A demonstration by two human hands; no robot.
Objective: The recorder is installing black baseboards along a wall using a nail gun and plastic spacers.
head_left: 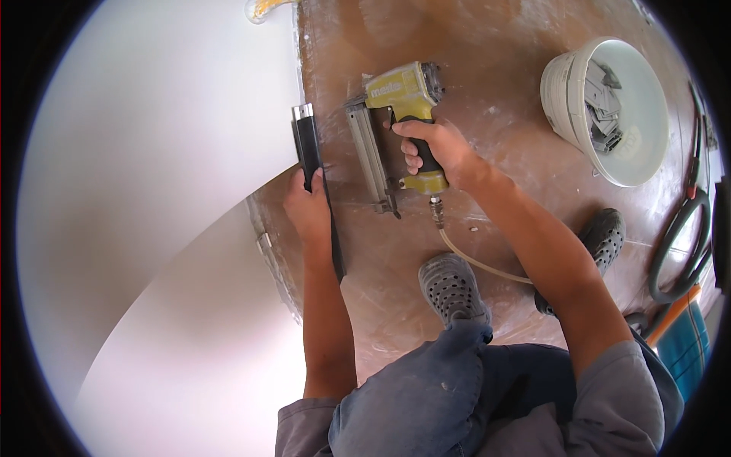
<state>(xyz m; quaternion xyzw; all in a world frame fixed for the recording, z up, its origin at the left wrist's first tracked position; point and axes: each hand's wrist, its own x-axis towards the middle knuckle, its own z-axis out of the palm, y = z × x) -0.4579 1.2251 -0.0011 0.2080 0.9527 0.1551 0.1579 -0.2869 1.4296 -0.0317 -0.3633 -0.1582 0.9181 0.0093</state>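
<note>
The left hand [308,206] grasps the strip [307,141], with the thumb laid on its face. The strip is beside the edge of the panel [167,114]; contact between the two cannot be confirmed. Its metal tip [303,112] points away from the body, and its near end passes beside the left forearm.

The right hand [438,148] is wrapped around the grip of the nailer [402,90], to the right of the strip. A finger lies near the trigger; whether it presses cannot be told. The nose faces left, near the strip but apart from it. The hose [476,263] is coupled to the base and runs toward the right foot.

Possible faults and causes:
- Hand injury: a trigger pulled while the nose is aimed at or near the left hand.
- Strip displacement: a loose left grip, or recoil if the nailer fires against it.
- Panel damage: the nose or magazine striking the panel edge.
- Snag or trip: the hose catching on a shoe [451,286] when the nailer is pulled across.
- Spilled scraps [604,107]: a knock to the bucket [563,95].
</note>
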